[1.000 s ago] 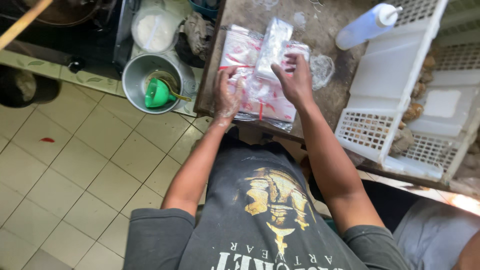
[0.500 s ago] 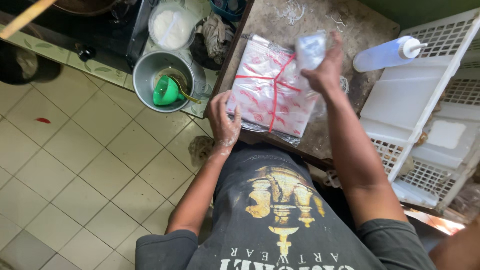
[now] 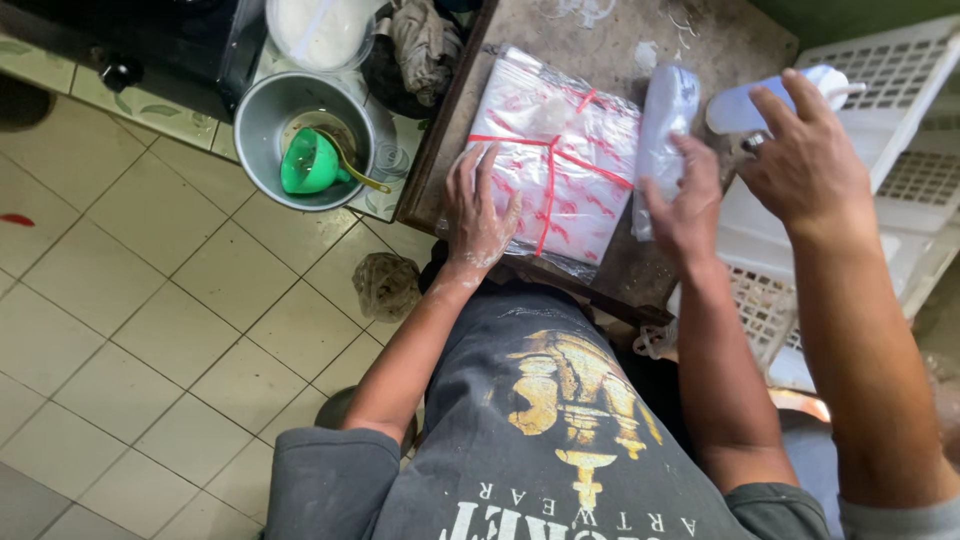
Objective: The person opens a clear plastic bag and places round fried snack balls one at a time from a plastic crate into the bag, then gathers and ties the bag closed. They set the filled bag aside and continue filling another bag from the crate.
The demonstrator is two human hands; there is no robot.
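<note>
A stack of clear plastic bags (image 3: 560, 180), tied crosswise with red string, is lying on the near edge of a worn table (image 3: 700, 40). The left hand (image 3: 480, 205) is resting flat on the stack's near left corner, fingers spread and open, its forearm stretching up from the lower left. The right hand (image 3: 685, 200) is closing around a single rolled clear bag (image 3: 665, 125), holding it upright just beside the stack, with the arm bent at the elbow. Another person's hand (image 3: 805, 160) is reaching in from the right, fingers spread, towards a white squeeze bottle (image 3: 760, 100) lying against a white plastic crate (image 3: 880, 120).

On the floor to the left, a green funnel (image 3: 310, 165) is sitting in a metal pot (image 3: 265, 110).
</note>
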